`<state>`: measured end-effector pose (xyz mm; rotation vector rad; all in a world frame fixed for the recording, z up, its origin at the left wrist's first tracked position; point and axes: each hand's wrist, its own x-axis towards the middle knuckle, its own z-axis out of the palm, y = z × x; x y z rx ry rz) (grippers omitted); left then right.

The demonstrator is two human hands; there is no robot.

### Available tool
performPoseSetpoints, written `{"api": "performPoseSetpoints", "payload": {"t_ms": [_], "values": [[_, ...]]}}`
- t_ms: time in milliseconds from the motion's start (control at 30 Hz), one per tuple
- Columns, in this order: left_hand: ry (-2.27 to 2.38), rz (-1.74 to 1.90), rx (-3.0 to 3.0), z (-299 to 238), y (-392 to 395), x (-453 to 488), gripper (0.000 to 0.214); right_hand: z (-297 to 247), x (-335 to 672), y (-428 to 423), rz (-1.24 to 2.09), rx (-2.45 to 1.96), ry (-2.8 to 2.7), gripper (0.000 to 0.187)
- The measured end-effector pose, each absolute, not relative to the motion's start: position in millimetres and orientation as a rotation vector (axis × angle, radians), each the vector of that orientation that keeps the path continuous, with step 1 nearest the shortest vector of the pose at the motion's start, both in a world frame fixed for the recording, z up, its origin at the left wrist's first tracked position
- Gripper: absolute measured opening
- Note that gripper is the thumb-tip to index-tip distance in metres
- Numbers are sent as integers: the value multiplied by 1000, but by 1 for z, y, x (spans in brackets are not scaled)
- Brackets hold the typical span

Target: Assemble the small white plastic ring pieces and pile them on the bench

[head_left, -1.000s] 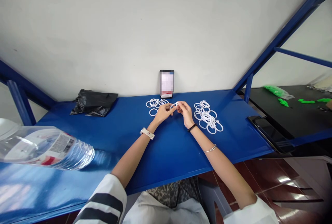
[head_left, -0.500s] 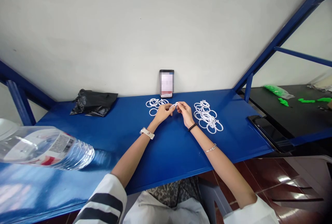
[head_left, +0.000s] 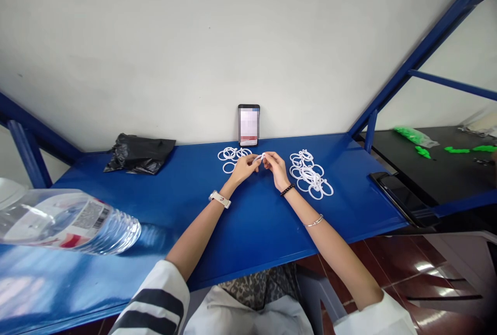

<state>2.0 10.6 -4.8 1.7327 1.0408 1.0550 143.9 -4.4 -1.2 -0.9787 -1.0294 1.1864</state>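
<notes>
white ring (head_left: 259, 158) is between my left grip (head_left: 243, 169) and right grip (head_left: 277, 169), pinched by both; uneven pressure or a twist could flick it onto the tabletop (head_left: 252, 221) beneath.

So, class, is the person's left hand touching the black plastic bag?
Apart: the head view shows blue tabletop between the left hand and the black plastic bag.

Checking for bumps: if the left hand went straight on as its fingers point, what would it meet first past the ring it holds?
Most likely the right hand, just across the white ring held between them; exact depth is hard to judge.
</notes>
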Motion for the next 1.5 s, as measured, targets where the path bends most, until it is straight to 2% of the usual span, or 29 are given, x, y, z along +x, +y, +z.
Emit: {"api": "performPoseSetpoints", "payload": {"t_ms": [400, 967, 1500], "values": [[1075, 1038, 1776, -8, 14, 2, 35, 0, 144, -4, 1193, -979, -1024, 29], [1049, 1032, 1748, 1, 7, 2, 44, -5, 148, 1, 1083, -996, -1112, 30], [1101, 1115, 1643, -6, 9, 4, 47, -5, 146, -1, 1169, -997, -1029, 29]]}}
